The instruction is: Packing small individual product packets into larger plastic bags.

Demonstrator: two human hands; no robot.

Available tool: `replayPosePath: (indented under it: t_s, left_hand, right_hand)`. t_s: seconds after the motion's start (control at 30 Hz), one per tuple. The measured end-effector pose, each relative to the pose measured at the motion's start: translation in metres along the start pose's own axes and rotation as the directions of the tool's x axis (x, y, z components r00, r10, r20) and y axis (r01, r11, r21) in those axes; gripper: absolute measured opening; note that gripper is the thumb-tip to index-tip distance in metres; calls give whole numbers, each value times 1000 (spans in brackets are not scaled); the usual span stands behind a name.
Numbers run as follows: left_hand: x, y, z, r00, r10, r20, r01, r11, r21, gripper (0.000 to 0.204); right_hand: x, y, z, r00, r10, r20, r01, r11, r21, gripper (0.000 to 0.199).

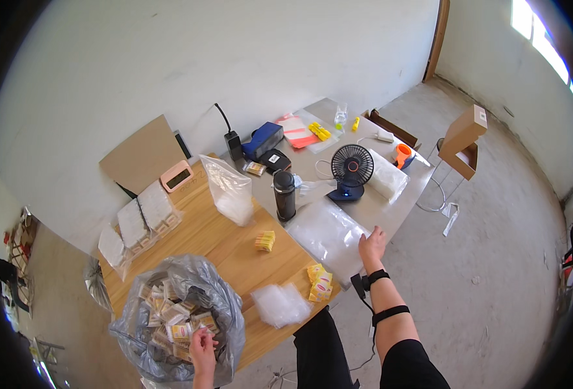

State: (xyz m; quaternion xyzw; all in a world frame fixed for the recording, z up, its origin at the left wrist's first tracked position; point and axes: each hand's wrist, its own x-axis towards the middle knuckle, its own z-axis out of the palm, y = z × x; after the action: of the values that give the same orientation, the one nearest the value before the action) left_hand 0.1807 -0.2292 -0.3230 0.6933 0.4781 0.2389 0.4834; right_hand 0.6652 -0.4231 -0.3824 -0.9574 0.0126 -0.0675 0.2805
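Note:
At the lower left, my left hand (202, 353) reaches into a large grey plastic bag (228, 292). Its fingers are bent together at a small clear packet of thin sticks (179, 332), among several similar packets. My right hand (372, 246), fingers stretched out, rests at the right edge of a pile of flat clear plastic bags (332, 236). Between the hands, on the wooden board, lie a pile of smaller clear bags (281, 305) and yellow packets (320, 282) at its right edge. Farther back is a small yellow bundle (265, 241).
Behind stand a black bottle (285, 198), a black fan (352, 170) and an upright clear bag (229, 191). White wrapped packs (140, 220) and a pink clock (177, 176) line the wall side. An orange tape dispenser (403, 155) sits far right. A cable hangs beside my right forearm.

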Motion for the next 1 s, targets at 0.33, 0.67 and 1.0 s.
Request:
replayPosePath:
  t_s: [0.33,0.67,1.0]
  left_hand:
    - [9,-5,-2,1000,-24,4,24,996,-80,19]
    - [11,-5,-13,999,3,-41,-7,997,-82,16]
    - [13,3,-7,999,32,-31,-36,987,-157,13]
  right_hand:
    - [52,-85,24,536,-814,225,837,547,-17,23]
    - [63,-120,37,671,-741,38,718,661,216,20]
    - [12,-79,-31,954,-291,74,198,796,572,16]
